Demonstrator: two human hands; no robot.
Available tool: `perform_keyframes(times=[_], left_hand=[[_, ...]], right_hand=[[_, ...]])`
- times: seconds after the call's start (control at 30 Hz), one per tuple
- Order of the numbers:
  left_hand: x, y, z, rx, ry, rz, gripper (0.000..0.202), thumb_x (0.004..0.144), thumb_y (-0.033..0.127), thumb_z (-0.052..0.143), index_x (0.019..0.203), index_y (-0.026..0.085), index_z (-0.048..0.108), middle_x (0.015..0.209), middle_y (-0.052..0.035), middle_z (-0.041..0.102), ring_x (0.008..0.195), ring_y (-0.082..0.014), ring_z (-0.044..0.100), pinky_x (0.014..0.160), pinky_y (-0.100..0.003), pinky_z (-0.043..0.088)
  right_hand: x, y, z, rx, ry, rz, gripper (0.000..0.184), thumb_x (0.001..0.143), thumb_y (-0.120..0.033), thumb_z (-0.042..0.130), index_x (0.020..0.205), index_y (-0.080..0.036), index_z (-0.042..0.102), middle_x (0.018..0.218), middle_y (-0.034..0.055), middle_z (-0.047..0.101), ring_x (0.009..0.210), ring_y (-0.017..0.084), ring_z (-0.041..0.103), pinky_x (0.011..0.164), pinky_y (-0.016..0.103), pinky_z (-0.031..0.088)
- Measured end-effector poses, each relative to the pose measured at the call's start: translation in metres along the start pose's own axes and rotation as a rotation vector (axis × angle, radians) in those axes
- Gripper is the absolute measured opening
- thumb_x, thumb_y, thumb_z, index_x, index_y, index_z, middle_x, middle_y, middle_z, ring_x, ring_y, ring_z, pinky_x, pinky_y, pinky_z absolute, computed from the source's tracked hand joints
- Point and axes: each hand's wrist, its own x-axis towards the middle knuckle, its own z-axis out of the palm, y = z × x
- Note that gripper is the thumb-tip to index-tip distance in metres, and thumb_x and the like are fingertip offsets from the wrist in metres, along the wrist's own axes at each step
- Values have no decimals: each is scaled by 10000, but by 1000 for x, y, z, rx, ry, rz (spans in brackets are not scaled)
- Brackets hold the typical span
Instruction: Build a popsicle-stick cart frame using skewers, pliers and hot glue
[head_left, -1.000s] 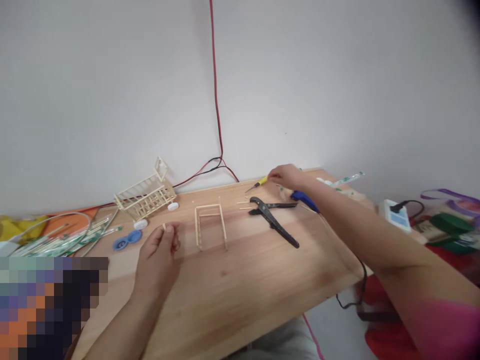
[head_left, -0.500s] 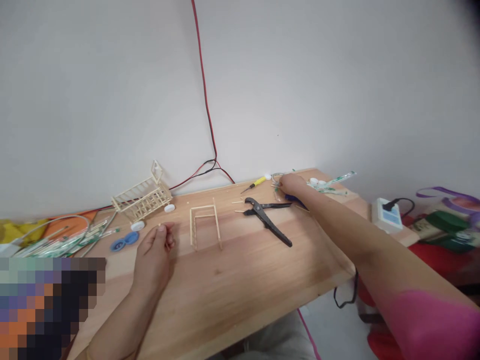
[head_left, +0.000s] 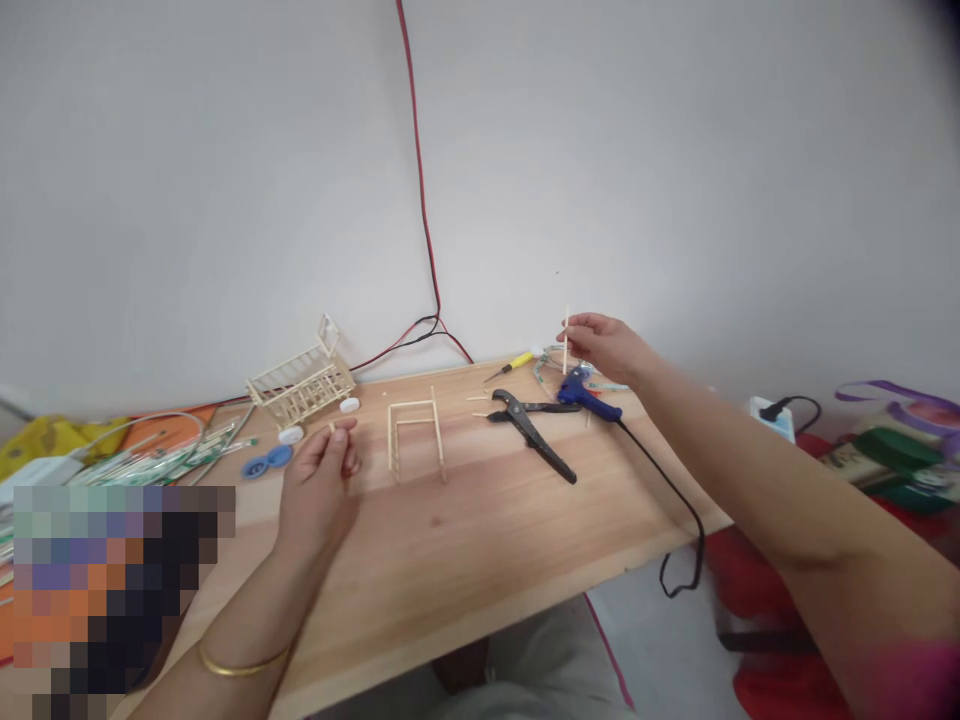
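Through the head camera I have the right hand (head_left: 604, 340) raised over the far right part of the tabletop (head_left: 465, 550), its grip drawn to a pinch, fingertips and thumb meeting on a thin wooden stick (head_left: 565, 358) that stands nearly upright. The stick's lower end shows just beside the front of the blue glue gun (head_left: 589, 397); I cannot tell whether they touch. I have the left hand (head_left: 319, 485) low over the near left side, thumb and forefinger pressed together, with a small pale tip (head_left: 332, 428) showing between them, too hidden for me to name. Just right of that hand is a small wooden frame (head_left: 415, 422) of joined sticks, touched by neither hand. Farther right I see black pliers (head_left: 536, 435), handles spread, near the glue gun, and a yellow-handled screwdriver (head_left: 517, 363) behind them. Beyond the left hand, a slatted wooden cart (head_left: 306, 394) sits tilted, with white caps (head_left: 290, 435) and blue caps (head_left: 279, 456) near it.
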Motion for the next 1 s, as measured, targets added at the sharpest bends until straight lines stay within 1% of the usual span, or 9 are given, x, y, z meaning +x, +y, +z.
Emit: perform_keyframes(times=[0.13,0.23,0.3,0.4,0.47,0.57,0.67,0.83,1.0], left_hand=[[-25,20,27,-145,-160,-237,216,727,288,694,877,134,682,779,-19,597,639,-74,519,606,-218,455],[-44,31,56,-186,-340,-426,198,761,285,674,883,130,690,922,-75,661,842,-154,618,831,-332,493],[-52,32,73,-213,-461,-494,207,769,273,671,906,119,698,984,-95,674,936,-185,625,930,-361,453],[-57,27,87,-218,-543,-503,226,766,264,679,932,113,706,972,-96,689,944,-182,628,981,-358,413],[-59,21,90,-193,-558,-507,235,741,271,707,910,108,713,921,-89,693,879,-162,629,945,-340,427],[-60,13,90,-135,-587,-532,247,703,280,740,878,108,717,873,-72,677,794,-131,602,859,-307,442],[-60,5,88,-33,-625,-473,233,722,316,713,861,129,715,847,-49,655,808,-134,572,842,-303,419],[-55,-8,84,452,-713,-153,257,797,379,596,704,152,674,698,6,566,726,-128,489,705,-264,369],[-54,-26,80,679,-810,-19,229,811,300,531,697,159,671,673,11,584,690,-133,506,652,-242,366]], right_hand=[[-48,-43,22,327,-222,-50,212,757,-375,631,832,-208,523,839,23,673,687,112,608,694,282,503],[-89,-82,44,346,-498,-126,198,772,-365,644,814,-199,545,784,9,665,744,125,622,727,289,497],[-108,-102,56,324,-604,-181,185,765,-333,652,801,-189,542,761,-3,644,747,127,619,714,277,490],[-119,-111,66,263,-596,-184,149,774,-310,627,793,-187,545,720,-21,614,672,110,587,636,244,470],[-119,-107,67,231,-606,-152,133,780,-302,616,783,-188,549,686,-30,600,634,100,566,595,222,443],[-119,-97,64,235,-714,-120,131,786,-306,612,783,-186,559,658,-31,592,632,103,565,594,217,429],[-121,-92,60,221,-763,-157,147,809,-325,588,800,-179,585,710,-9,606,670,111,565,619,226,425],[-129,-78,61,-6,-631,-352,144,806,-291,582,727,-170,592,628,-36,486,575,83,415,514,208,305],[-143,-48,74,-56,-546,-397,93,800,-210,558,726,-161,586,631,-30,516,590,88,436,537,205,325]])
